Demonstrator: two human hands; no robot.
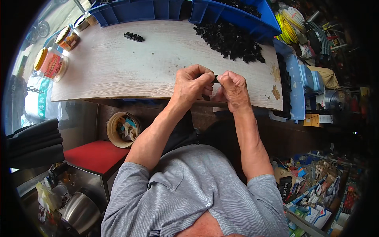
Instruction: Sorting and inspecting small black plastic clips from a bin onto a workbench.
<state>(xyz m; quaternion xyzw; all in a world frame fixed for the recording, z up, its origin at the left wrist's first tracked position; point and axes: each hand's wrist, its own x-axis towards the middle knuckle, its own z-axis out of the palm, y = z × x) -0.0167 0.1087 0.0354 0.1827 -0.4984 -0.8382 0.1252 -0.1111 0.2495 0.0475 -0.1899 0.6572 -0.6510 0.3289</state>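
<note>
My left hand (191, 83) and my right hand (235, 89) meet over the table's front edge, fingers closed in a pinch. Between their fingertips sits a small black part (215, 79), mostly covered, so its exact kind does not show. A bit of black also shows below the fingers. Farther back on the pale wood-grain table (118, 67), a slim black plastic piece (134, 37) lies by itself on the left. A heap of small black plastic parts (231, 41) spreads across the far right.
Two blue bins, one at far left (138, 11) and one at far right (268, 17), line the table's back. Lidded jars (51, 65) stand along the left edge. Below are a waste bucket (114, 136) and a red-topped cabinet (96, 155). Blue crates (296, 85) adjoin the right side.
</note>
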